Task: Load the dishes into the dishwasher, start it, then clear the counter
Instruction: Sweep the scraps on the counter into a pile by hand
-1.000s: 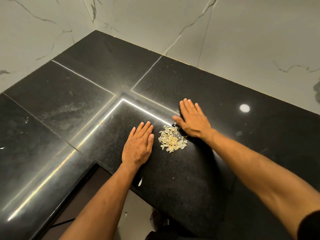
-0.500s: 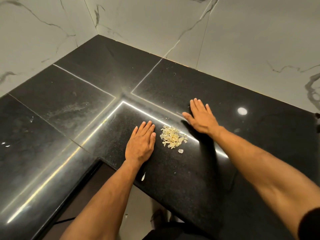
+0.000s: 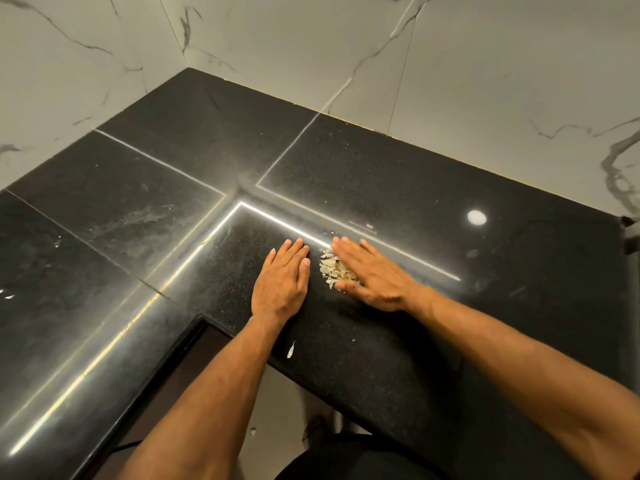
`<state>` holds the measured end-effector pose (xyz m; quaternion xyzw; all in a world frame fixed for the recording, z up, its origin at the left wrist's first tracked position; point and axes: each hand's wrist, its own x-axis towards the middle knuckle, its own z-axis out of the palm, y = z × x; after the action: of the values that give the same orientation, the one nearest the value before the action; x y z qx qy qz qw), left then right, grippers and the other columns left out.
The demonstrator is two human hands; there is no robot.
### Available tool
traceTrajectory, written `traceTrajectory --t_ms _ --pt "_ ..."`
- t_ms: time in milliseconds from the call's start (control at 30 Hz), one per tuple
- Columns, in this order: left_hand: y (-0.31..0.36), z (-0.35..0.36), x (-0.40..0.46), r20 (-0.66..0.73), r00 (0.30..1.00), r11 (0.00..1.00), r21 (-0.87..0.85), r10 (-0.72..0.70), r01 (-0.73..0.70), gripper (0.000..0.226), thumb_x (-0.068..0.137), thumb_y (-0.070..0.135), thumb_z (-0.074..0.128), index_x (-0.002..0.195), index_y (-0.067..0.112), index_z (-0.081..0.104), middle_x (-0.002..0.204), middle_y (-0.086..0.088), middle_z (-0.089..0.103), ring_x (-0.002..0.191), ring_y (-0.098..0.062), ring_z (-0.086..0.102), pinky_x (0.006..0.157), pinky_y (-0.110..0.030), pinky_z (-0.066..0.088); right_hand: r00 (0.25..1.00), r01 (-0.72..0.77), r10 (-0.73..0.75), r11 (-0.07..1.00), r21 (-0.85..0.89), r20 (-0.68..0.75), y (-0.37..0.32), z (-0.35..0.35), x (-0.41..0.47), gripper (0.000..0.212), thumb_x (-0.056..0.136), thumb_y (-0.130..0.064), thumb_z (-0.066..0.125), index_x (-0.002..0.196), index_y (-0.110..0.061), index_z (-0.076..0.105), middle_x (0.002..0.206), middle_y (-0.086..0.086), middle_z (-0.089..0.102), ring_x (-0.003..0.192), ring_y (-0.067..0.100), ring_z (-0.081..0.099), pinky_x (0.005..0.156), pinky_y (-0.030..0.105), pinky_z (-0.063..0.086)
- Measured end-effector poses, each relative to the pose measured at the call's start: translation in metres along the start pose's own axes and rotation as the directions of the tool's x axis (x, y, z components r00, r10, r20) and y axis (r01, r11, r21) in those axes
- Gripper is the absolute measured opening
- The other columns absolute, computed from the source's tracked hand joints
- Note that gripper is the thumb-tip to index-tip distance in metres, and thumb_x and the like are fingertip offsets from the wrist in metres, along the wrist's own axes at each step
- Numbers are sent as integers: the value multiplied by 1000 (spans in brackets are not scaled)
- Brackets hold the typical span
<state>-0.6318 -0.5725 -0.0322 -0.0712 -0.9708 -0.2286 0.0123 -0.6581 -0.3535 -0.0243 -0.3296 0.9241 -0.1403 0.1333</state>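
- A black polished stone counter (image 3: pixel 398 174) ran in an L shape into a corner, backed by pale marble-veined wall tiles (image 3: pixel 502 64) on both sides.
- At the far left edge of the counter lay a few small white flecks (image 3: pixel 7 295), well apart from everything else.
- Further right, a dull smear (image 3: pixel 138 220) marked one of the dark slabs, and a bright strip of reflected light (image 3: pixel 194 252) ran along the joints between slabs.
- The left hand (image 3: pixel 282 284) lay flat, palm down, on the counter, its fingers straight and held close together, pointing away from the person. It gripped nothing.
- Just below that hand's wrist, near the counter's front edge, sat one loose pale flake (image 3: pixel 290 350).
- Immediately right of the left hand was a small heap of pale, papery peel scraps (image 3: pixel 332 268), resting on the counter between the two hands.
- The right hand (image 3: pixel 375 275) lay palm down and flat, fingers straight and slightly fanned, angled toward the left. Its thumb side touched the heap and covered the heap's right part. It pinched nothing.
- Farther right, a round white spot of reflected light (image 3: pixel 477 217) shone on the stone.
- At the bottom, beneath the counter's edge, pale floor (image 3: pixel 277 410) showed between the forearms.
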Motion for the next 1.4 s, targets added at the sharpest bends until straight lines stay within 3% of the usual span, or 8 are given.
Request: traceTrajectory --t_ms 133,300,400,500,733,1067,1267,1400 --pt "-1 -1 0 0 1000 996 -92 -7 7 51 102 38 23 145 18 42 155 4 34 146 -8 19 118 -25 2 970 -224 226 974 31 -89 3 -3 8 98 81 -79 -9 155 -15 -2 163 5 -3 149 12 -6 122 34 -6" --pt "-5 -9 -1 13 999 956 -290 -50 51 55 97 37 25 140 13 50 147 0 46 143 -11 29 116 -21 9 996 -63 59 997 -45 -65 -33 17 0 94 85 -78 2 156 -16 4 164 4 2 150 13 -6 121 34 -7" --pt "-10 -20 1 53 995 916 -390 -79 94 41 104 25 34 137 11 53 144 -3 50 141 -13 33 110 -15 13 985 -62 62 998 8 -162 -50 26 -8 93 86 -79 19 156 -18 13 164 4 7 150 14 -4 121 37 -9" --pt "-16 -23 -7 60 998 939 -340 -33 51 38 105 21 36 139 11 51 147 -2 47 143 -13 31 114 -20 13 977 -64 55 997 -39 -208 -72 31 -15 93 85 -78 24 155 -17 17 163 6 7 149 15 -7 120 44 -11" --pt "-27 -15 -23 20 999 984 -174 32 -28 54 99 37 27 141 11 48 151 -1 42 144 -12 28 117 -24 12 994 -73 51 969 -236 -98 -107 59 -23 107 79 -88 13 155 -14 5 163 9 -5 149 23 -12 117 55 -10" --pt "-29 -11 -31 -45 999 985 -170 -27 19 53 99 40 27 141 15 49 149 2 44 143 -9 29 117 -25 13 873 -463 413 868 -178 -258 -62 31 -5 88 87 -77 8 156 -22 4 163 10 -8 149 24 -15 115 55 -17" --pt "-28 -12 -32 -61 998 986 -166 -24 13 52 99 38 27 141 15 49 149 1 44 143 -9 30 117 -24 13 949 -258 201 937 -233 -244 -83 48 -19 93 85 -82 14 156 -22 9 163 11 1 150 25 -6 116 56 -12" --pt "-27 -12 -33 -75 997 984 -179 -36 22 51 99 36 29 140 13 50 148 -1 46 142 -11 33 117 -24 15 926 -340 292 921 -192 -239 -84 44 -1 92 85 -80 17 156 -23 4 163 9 -5 149 23 -13 115 55 -18"
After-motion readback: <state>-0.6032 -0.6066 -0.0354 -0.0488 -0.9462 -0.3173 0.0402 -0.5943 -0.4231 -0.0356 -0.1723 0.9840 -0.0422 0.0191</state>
